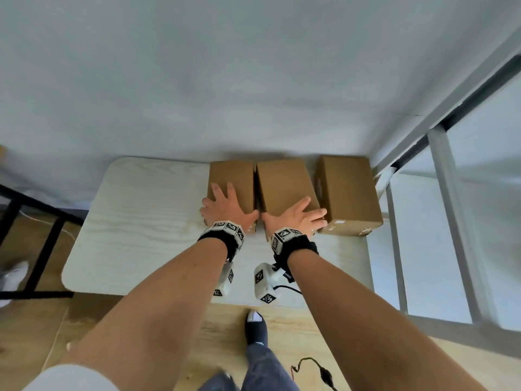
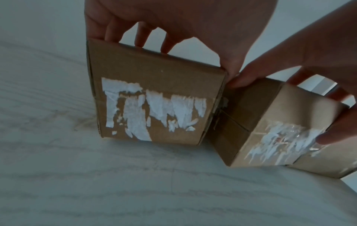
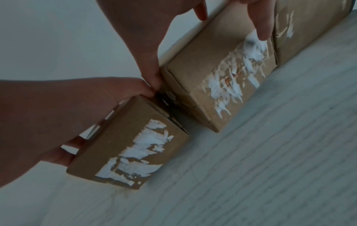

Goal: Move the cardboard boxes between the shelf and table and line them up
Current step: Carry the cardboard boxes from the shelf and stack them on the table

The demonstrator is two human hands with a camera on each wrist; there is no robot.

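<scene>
Three brown cardboard boxes stand in a row on the pale wood table [image 1: 141, 221], against the wall. My left hand [image 1: 229, 206] grips the left box [image 1: 234, 176] from above, fingers spread over its top and thumb down its right side. My right hand [image 1: 296, 214] grips the middle box [image 1: 283, 182] the same way, thumb in the narrow gap between the two boxes. The third box [image 1: 349, 190] sits untouched to the right. In the left wrist view, the left box [image 2: 154, 107] and middle box [image 2: 289, 137] show torn white label scraps; the middle box [image 3: 222, 68] is angled slightly.
A grey metal shelf frame [image 1: 451, 193] rises right of the table. A black frame [image 1: 33, 235] stands at the left. On the wooden floor below lie a black cable [image 1: 318, 371] and my shoe [image 1: 256, 328]. The table's left half is bare wood.
</scene>
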